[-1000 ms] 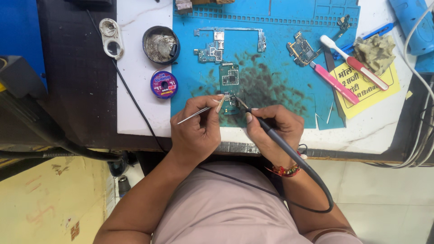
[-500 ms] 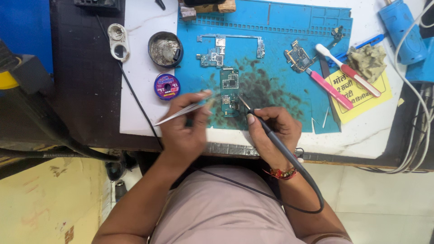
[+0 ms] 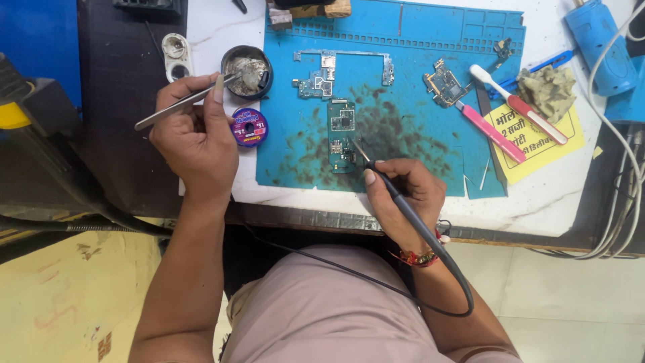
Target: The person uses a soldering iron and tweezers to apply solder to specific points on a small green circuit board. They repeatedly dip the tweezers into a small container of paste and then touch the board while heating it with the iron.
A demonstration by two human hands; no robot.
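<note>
The left hand (image 3: pixel 195 138) is closed on a pair of slim steel tweezers (image 3: pixel 185 101), pinched between thumb and forefinger, their points reaching into a round black tin of grey metal wool (image 3: pixel 247 70) at the left edge of the blue silicone work mat (image 3: pixel 416 87). Just below the tin, touching the hand's knuckle side, lies a small purple spool of solder wick (image 3: pixel 249 127). A white oval plastic piece (image 3: pixel 177 56) sits just left of the tin on the pale marble-patterned bench top (image 3: pixel 557 202).

The right hand (image 3: pixel 406 195) is wrapped around a black corded soldering iron (image 3: pixel 396 198), its fine tip resting by the narrow green circuit board (image 3: pixel 342 134) that lies upright in the middle of the mat, amid dark sooty smears. Nothing lies between the tip and the board. Above the board are a thin L-shaped board frame (image 3: pixel 336 67) and, to the right, a smaller square board (image 3: pixel 443 84). Two brushes with pink and white handles (image 3: pixel 500 111) lie slanted near a yellow printed paper (image 3: pixel 537 138) and a crumpled olive rag (image 3: pixel 547 91). The iron's black cable (image 3: pixel 349 272) loops across the person's pinkish lap.
</note>
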